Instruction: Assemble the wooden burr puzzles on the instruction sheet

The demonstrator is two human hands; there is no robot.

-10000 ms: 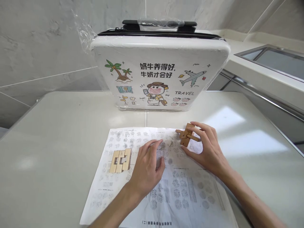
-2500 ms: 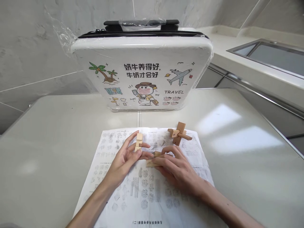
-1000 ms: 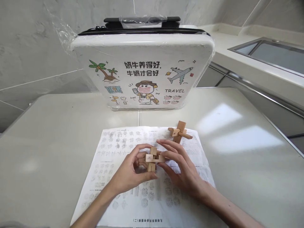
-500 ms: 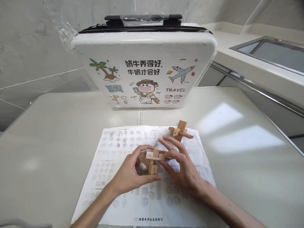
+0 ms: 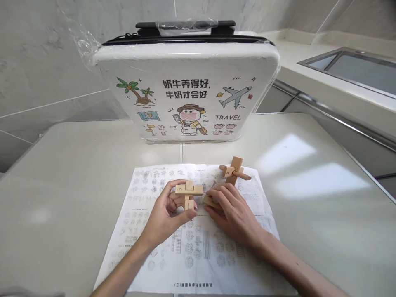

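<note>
My left hand is closed around several interlocked wooden puzzle pieces, held above a printed sheet. One bar lies crosswise at the top, and a block marked with a stroke points down by my thumb. Just to the right, my right hand grips a separate wooden puzzle piece; its fingers cover most of that piece. Beyond the right hand stands another interlocked wooden assembly, bearing a number 2 on one block. Neither hand touches it.
The creased instruction sheet with small printed diagrams lies under both hands on the pale table. A plastic-wrapped white suitcase with cartoon prints stands at the back. To the right is a counter with a glass-topped inset.
My hands have moved apart. The right one has come away from the assembly with a wooden piece in its fingers, while the left has shifted slightly left and up with the rest.
</note>
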